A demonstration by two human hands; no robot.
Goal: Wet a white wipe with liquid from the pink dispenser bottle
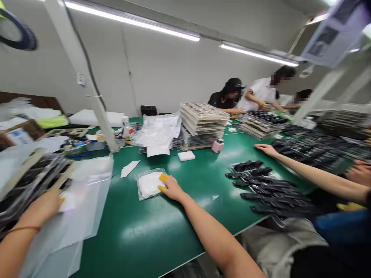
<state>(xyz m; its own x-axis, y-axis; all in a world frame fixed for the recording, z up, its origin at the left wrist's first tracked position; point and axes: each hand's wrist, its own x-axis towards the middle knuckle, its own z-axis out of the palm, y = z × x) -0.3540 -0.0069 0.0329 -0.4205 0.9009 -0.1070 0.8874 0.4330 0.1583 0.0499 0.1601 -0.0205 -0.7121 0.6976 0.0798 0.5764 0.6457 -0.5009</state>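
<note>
My right hand point(171, 188), with yellow finger covers on its fingertips, grips the right edge of a clear plastic packet of white sheets point(149, 184) lying flat on the green table. At the far left my left hand point(43, 208) is curled, smeared by motion and partly turned away. A yellow-covered fingertip shows beside a small white piece point(68, 201); whether the hand holds that piece is unclear. Just behind it stand blurred trays of dark parts point(37, 177). Beneath it spread translucent plastic sheets point(92, 204).
A folded white paper point(130, 168), a white block point(186, 156) and a pink bottle point(218, 145) lie beyond my right hand. Stacked trays point(203, 123) stand behind. Black strap-like parts point(266, 189) lie right, near a co-worker's outstretched hand point(266, 150). A slanted post point(92, 85) rises left.
</note>
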